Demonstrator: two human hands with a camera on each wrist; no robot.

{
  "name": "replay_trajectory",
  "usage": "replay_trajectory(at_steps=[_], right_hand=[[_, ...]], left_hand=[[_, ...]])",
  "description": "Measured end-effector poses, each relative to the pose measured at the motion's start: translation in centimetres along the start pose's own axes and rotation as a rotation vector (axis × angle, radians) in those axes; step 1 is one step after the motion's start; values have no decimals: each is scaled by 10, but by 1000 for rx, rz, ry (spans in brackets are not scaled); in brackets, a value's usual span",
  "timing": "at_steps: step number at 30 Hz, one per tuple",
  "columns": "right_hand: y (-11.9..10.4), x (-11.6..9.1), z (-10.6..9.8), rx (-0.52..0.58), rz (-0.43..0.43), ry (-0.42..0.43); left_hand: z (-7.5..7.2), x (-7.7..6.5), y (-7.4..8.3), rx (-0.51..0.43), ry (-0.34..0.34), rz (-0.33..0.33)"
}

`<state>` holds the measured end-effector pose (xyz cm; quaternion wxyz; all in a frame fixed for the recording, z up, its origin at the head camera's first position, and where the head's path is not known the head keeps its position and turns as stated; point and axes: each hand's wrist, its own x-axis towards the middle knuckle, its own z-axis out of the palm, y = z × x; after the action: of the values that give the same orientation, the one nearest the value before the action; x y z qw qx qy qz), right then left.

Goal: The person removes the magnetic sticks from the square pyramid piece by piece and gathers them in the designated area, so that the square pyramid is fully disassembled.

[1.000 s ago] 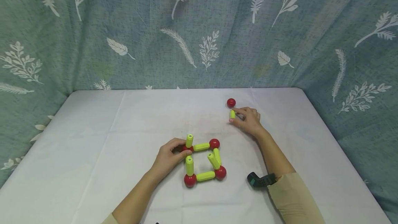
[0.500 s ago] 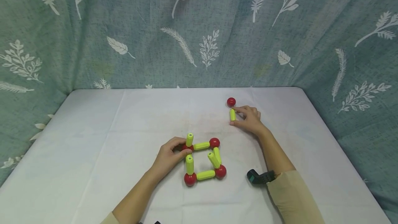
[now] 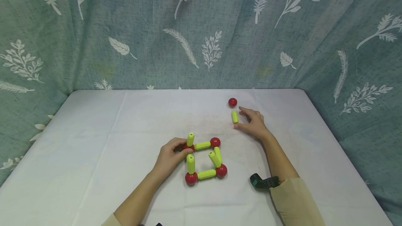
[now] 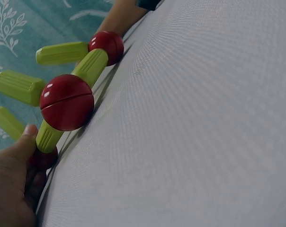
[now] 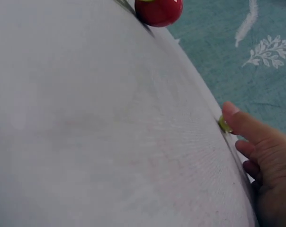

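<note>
My left hand [image 3: 169, 157] grips the red ball [image 4: 44, 158] at the back left corner of a square frame of red balls and yellow-green rods. Short rods stand up from three of the balls, including the front left ball [image 3: 191, 178] and the front right ball [image 3: 221, 171]; the latter's rod leans. My right hand [image 3: 252, 123] is beside a loose yellow-green rod [image 3: 235, 117] lying on the table, thumb near its front end and index finger spread away from it. Just behind that rod lies a loose red ball [image 3: 232, 102].
The white-covered table [image 3: 150, 114] reaches back to a green-blue curtain [image 3: 141, 44] with white leaf prints, which also hangs along both sides. A black band [image 3: 263, 181] is on the right wrist, in front of a beige sleeve [image 3: 295, 198].
My right index finger has moved away from the loose rod, widening the gap to the thumb. The rod now lies slightly slanted. My left hand keeps its grip on the ball.
</note>
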<state>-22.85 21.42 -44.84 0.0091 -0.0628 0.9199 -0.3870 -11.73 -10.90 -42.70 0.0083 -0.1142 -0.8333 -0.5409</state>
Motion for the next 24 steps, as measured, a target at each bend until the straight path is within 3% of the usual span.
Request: replay_trajectory(at_steps=[5,8,15,18,24], right_hand=[[-2,-13,5,112,1,70],[-7,-25,12,208,-31,116],[-28,-60,36,215,-302,276],[-41,-73,42,230,-381,218],[-70,-86,45,257,-444,16]], left_hand=[[0,-2,8,-1,49,-23],[1,-1,2,-1,75,-21],[5,8,-33,-8,112,9],[4,8,-34,-4,122,10],[2,8,-31,22,127,-27]])
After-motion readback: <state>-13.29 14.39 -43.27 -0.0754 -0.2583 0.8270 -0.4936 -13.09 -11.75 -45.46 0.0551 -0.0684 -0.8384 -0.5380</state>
